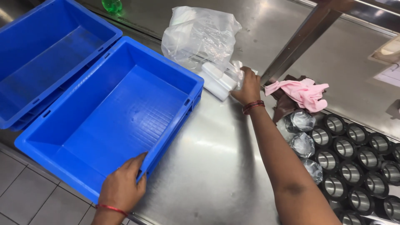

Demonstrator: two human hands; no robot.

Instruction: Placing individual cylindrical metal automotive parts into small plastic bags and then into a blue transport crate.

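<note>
Steel table (216, 166) fills most of the view, shiny, with a slanted metal post (300, 39) rising from it at upper right; grey floor tiles (25, 187) show at lower left past the table edge. Two blue crates sit at the left: the near crate (121, 112) has its long axis running from lower left to upper right, open side up, one corner hanging over the table edge; the far crate (46, 54) lies parallel, just beside it, rims touching. Left hand (123, 185) is clamped on the near crate's rim at its lower right corner, thumb inside, fingers over the outside wall. Clear plastic bag (200, 35), crumpled, stands behind the near crate's far corner. Rows of short metal cylinders (354, 162) stand upright at the lower right, a few wrapped in clear film. Pink cloth (302, 92) lies on a brown rag just above them. Right hand (248, 85) is closed around a bunch of thin plastic, knuckles up, touching a white roll (218, 79) that lies flat, long axis pointing upper left to lower right, just beside the crate corner. Green bottle (111, 5) at the top edge, mostly cut off.
</note>
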